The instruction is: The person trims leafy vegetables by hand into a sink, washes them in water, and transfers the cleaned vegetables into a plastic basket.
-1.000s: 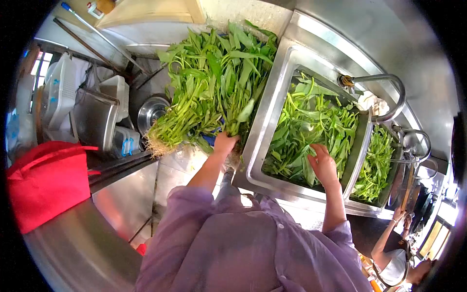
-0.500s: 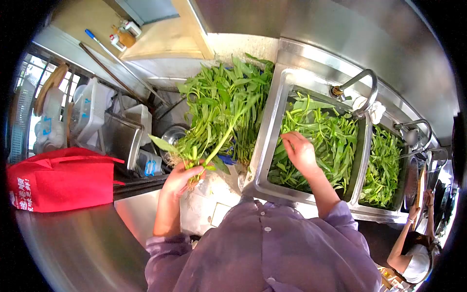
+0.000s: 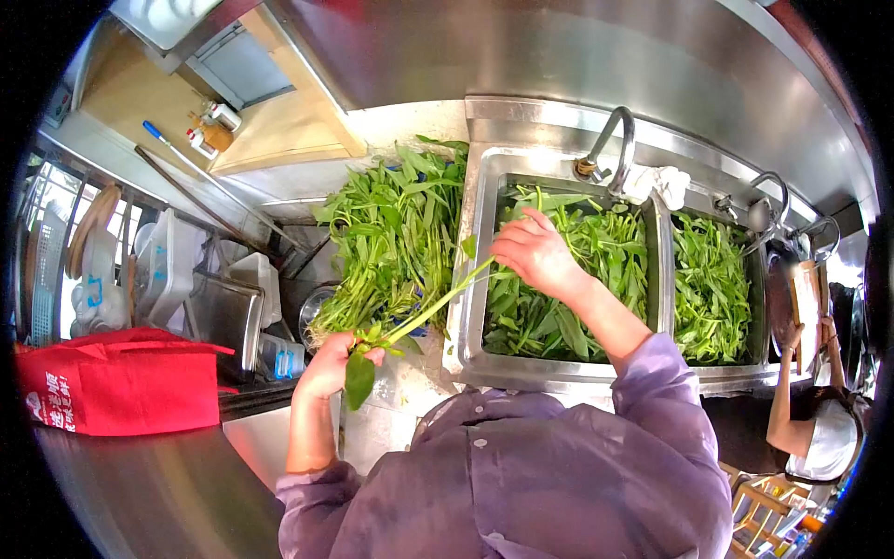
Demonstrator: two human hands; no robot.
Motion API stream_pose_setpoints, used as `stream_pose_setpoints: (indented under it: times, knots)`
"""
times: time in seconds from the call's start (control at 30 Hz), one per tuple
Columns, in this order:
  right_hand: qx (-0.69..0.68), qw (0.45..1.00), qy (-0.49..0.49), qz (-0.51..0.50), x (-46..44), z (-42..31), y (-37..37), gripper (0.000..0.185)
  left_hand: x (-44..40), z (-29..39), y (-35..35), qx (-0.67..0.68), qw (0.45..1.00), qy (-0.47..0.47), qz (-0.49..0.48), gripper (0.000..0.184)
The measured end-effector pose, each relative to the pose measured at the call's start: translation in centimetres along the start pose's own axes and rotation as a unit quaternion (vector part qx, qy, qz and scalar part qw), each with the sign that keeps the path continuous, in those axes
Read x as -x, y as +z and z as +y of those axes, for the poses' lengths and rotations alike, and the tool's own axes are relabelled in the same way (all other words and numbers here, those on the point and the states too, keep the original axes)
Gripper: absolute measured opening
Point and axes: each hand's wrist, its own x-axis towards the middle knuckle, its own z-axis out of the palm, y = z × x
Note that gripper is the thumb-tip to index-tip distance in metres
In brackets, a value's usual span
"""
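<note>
My left hand [image 3: 343,363] is closed around the root end of a water spinach stalk [image 3: 433,309], left of the sink. The stalk slants up to the right. At its thin upper end, my right hand [image 3: 535,252] pinches it above the left sink basin [image 3: 473,321]; the exact grip is partly hidden by the fingers. Below that hand, cut leafy greens [image 3: 605,270] lie in the basin. A big heap of uncut water spinach [image 3: 396,224] sits beside the sink, just beyond my left hand.
A second basin holds more greens [image 3: 712,298]. Curved faucets [image 3: 626,140] rise behind, with a white cloth [image 3: 663,184] near one. A red bag [image 3: 121,382] rests at left, near plastic tubs [image 3: 168,261]. At far right, another person [image 3: 810,419] holds a board [image 3: 805,307].
My right hand has moved from over the basin's greens to the stalk's tip and now pinches it. The stalk has tilted lower toward the sink. The head view has shifted.
</note>
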Motion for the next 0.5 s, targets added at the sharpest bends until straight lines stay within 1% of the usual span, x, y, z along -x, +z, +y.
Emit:
stream_pose_setpoints:
  times: [0.03, 0.07, 0.1, 0.13, 0.17, 0.2, 0.23, 0.27, 0.3, 0.33, 0.43, 0.47, 0.5]
  knots:
    - [-0.007, 1.000, 0.026, -0.013, 1.0, 0.4, 0.3, 0.015, -0.4, 0.3, 0.2, 0.005, 0.999, -0.033, -0.004, 0.014]
    - [-0.006, 1.000, 0.028, -0.013, 1.8, 0.6, 0.7, 0.015, -0.9, 0.2, 0.6, 0.004, 0.999, -0.033, -0.006, 0.014]
    - [-0.159, 0.972, 0.171, -0.005, 2.6, 0.7, 1.0, 0.013, -1.6, -0.2, 1.0, 0.004, 1.000, -0.016, -0.006, 0.016]
    - [-0.302, 0.903, 0.306, 0.004, 3.4, 1.1, 1.4, 0.010, -2.5, -0.3, 1.6, 0.004, 1.000, 0.003, -0.005, 0.018]
    - [-0.341, 0.880, 0.331, 0.020, 4.2, 1.9, 2.0, 0.011, -3.4, -0.3, 2.3, 0.003, 1.000, 0.021, -0.007, 0.019]
    - [-0.340, 0.879, 0.333, 0.022, 4.9, 2.4, 2.8, 0.011, -4.2, -0.1, 3.0, 0.002, 1.000, 0.022, -0.010, 0.019]
    - [-0.419, 0.817, 0.392, 0.062, 5.6, 3.0, 3.6, 0.012, -5.1, 0.0, 3.7, -0.029, 0.999, 0.035, -0.008, 0.020]
    - [-0.491, 0.742, 0.445, 0.103, 6.4, 3.7, 4.4, 0.014, -5.8, 0.3, 4.3, -0.061, 0.997, 0.049, -0.006, 0.020]
    - [-0.503, 0.724, 0.456, 0.117, 6.9, 4.2, 4.7, 0.014, -6.4, 0.7, 4.6, -0.111, 0.993, 0.034, 0.001, 0.021]
    - [-0.502, 0.724, 0.458, 0.120, 7.4, 4.8, 5.0, 0.014, -7.0, 1.0, 5.0, -0.112, 0.993, 0.036, -0.002, 0.021]
    - [-0.499, 0.647, 0.559, 0.137, 7.7, 4.8, 3.9, 0.014, -8.3, 1.8, 5.9, -0.096, 0.993, 0.032, -0.054, 0.020]
    - [-0.498, 0.647, 0.560, 0.139, 8.2, 5.5, 3.9, 0.014, -8.3, 1.7, 6.1, -0.096, 0.993, 0.033, -0.056, 0.020]
    - [-0.498, 0.596, 0.599, 0.195, 9.1, 6.9, 4.0, 0.014, -8.4, 1.5, 6.2, -0.075, 0.994, 0.045, -0.061, 0.018]
